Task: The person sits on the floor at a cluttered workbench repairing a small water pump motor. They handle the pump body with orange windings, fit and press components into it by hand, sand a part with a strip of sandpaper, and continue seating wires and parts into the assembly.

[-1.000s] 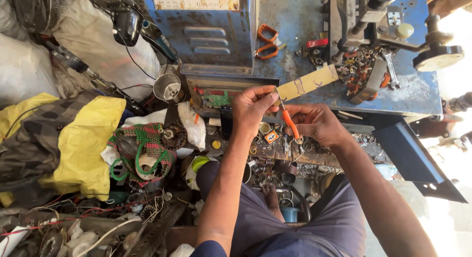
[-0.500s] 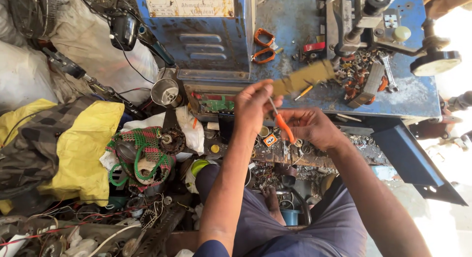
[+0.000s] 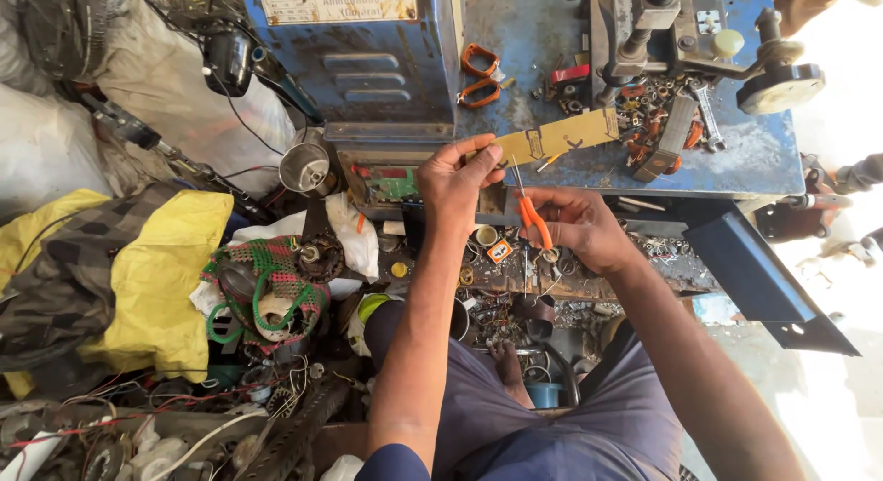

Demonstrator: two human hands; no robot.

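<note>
Nearest the camera, the person's knees in grey-blue trousers frame a cluttered ledge (image 3: 515, 269) of small metal scraps and rings. Above it, the right hand (image 3: 575, 225) has its fingers closed around orange-handled scissors (image 3: 531, 214), blades pointing up at a strip of tan cardboard (image 3: 556, 137). The left hand (image 3: 455, 176) pinches the strip's near end between thumb and fingertips. The strip slants across the edge of a blue machine table (image 3: 754, 159). To the left sit a green woven basket (image 3: 267, 288) and a yellow cloth (image 3: 152, 279). Farther off, two orange ring handles (image 3: 478, 76) and a heap of wrenches and nuts (image 3: 667, 108) lie on the table.
</note>
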